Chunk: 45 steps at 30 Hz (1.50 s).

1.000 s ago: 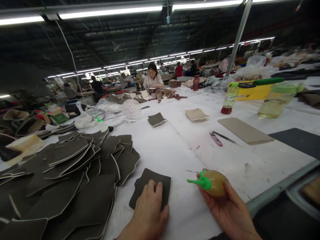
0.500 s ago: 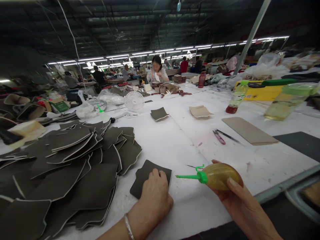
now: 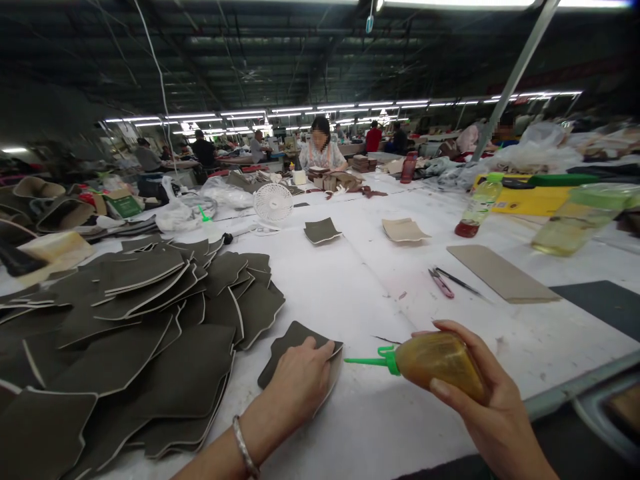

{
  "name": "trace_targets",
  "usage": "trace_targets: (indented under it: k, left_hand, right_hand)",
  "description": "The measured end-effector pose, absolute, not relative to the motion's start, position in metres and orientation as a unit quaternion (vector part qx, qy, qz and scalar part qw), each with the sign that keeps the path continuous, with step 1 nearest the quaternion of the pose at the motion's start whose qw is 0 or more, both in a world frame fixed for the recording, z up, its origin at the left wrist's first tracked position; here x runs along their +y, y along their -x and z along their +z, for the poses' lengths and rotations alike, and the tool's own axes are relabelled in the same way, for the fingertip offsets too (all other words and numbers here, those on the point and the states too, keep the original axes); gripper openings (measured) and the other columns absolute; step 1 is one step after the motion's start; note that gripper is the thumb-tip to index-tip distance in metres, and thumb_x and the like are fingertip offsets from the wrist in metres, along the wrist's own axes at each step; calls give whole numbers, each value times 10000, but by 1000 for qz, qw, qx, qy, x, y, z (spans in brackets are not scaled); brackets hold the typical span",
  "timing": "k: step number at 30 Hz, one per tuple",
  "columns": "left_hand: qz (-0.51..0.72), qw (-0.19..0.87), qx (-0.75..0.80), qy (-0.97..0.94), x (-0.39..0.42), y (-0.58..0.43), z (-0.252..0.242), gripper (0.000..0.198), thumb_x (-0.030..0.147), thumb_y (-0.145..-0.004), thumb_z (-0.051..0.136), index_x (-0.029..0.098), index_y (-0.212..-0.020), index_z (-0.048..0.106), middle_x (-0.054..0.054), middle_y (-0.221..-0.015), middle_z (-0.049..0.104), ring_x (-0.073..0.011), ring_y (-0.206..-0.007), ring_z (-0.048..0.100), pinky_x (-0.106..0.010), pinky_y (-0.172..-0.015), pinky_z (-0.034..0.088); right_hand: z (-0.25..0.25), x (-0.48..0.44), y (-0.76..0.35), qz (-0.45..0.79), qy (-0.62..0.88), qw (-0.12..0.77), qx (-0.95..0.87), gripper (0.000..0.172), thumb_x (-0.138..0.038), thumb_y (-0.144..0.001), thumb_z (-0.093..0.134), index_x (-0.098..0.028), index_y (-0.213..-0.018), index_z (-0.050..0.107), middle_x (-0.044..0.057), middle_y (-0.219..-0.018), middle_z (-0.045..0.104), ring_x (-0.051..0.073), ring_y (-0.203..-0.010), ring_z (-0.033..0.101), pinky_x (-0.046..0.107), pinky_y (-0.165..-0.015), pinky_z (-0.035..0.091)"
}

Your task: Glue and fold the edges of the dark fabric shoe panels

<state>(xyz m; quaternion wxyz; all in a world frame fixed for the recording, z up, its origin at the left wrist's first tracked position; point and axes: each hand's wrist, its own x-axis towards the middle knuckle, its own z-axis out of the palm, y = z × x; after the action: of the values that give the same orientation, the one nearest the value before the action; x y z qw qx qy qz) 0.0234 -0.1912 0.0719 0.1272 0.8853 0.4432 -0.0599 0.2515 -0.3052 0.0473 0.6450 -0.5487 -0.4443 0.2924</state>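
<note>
My right hand (image 3: 483, 393) is wrapped round a squeeze bottle (image 3: 440, 360) of amber liquid, with a green nozzle that points left. The nozzle tip is just beside the right edge of a dark grey-green leather-like piece (image 3: 285, 347), apart from it or barely touching; I cannot tell which. My left hand (image 3: 303, 377), a silver bangle on its wrist, grips this piece near its right side. That edge is raised, and the pale underside shows; the thumb is mostly hidden. Left of it lies a large heap of similar dark pieces (image 3: 185, 370) with pale edges.
On the white table (image 3: 370, 427) lie a small dark stack (image 3: 321, 231), a beige stack (image 3: 405, 229), pink thread snips (image 3: 441, 283), a pen (image 3: 457, 281) and a long beige panel (image 3: 500, 272). A white fan (image 3: 273, 204) and drink bottles (image 3: 479, 205) stand farther back. A co-worker (image 3: 323, 150) sits opposite.
My left hand has lifted the right edge of the dark piece, which lay flat before. The bottle has moved slightly left and down, its nozzle now close to that edge. The view has tilted a little.
</note>
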Motion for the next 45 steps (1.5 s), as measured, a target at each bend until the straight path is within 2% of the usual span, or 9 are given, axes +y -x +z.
trace_targets:
  k: [4, 7, 12, 19, 27, 37, 45]
  left_hand:
    - [-57, 129, 458, -878, -194, -26, 70, 416, 237, -962, 331, 342, -1321, 513, -58, -976, 594, -238, -817, 640, -336, -715, 479]
    - [-58, 138, 467, -871, -197, -27, 69, 414, 230, -961, 325, 335, -1309, 525, -59, -978, 587, -238, -819, 643, -325, -695, 481]
    - [-38, 157, 457, -875, -195, -23, 67, 395, 253, -970, 324, 342, -1290, 536, -45, -936, 579, -225, -805, 638, -316, -697, 473]
    - [-37, 142, 459, -876, -196, -24, 61, 404, 248, -956, 350, 343, -1311, 517, -45, -947, 572, -229, -803, 638, -314, -680, 474]
    - [-60, 120, 456, -880, -199, -27, 60, 405, 230, -945, 355, 297, -1323, 483, -54, -970, 555, -206, -794, 622, -292, -674, 473]
    - [-55, 113, 446, -886, -204, -26, 66, 404, 269, -975, 315, 271, -1356, 450, -64, -991, 550, -215, -819, 621, -328, -708, 498]
    - [-28, 128, 427, -895, -201, -21, 64, 443, 236, -945, 306, 259, -1354, 473, -58, -994, 562, -215, -786, 622, -341, -708, 491]
  right_hand:
    - [50, -299, -244, 199, 574, 572, -551, 599, -369, -759, 790, -321, -1276, 492, 13, -1200, 607, 176, -1070, 594, 158, -930, 443]
    - [50, -292, -240, 140, 574, 528, -610, 567, -374, -772, 781, -322, -1262, 501, 9, -1188, 600, 190, -1067, 590, 192, -920, 462]
    - [52, -284, -237, 100, 571, 481, -658, 538, -364, -807, 751, -307, -1267, 478, 26, -1200, 571, 208, -1061, 583, 249, -916, 472]
    - [56, -286, -235, 62, 551, 450, -700, 519, -309, -816, 745, -282, -1256, 470, 44, -1169, 570, 206, -1023, 593, 243, -882, 482]
    - [50, -286, -237, 73, 570, 474, -667, 487, -355, -829, 731, -296, -1243, 480, 28, -1166, 571, 199, -1014, 586, 237, -896, 462]
    - [43, -285, -243, 85, 589, 501, -629, 449, -369, -849, 707, -289, -1234, 492, 18, -1137, 583, 186, -983, 601, 212, -844, 490]
    - [42, -287, -243, 111, 599, 506, -611, 438, -368, -848, 704, -317, -1229, 495, -7, -1151, 567, 164, -1017, 573, 174, -887, 457]
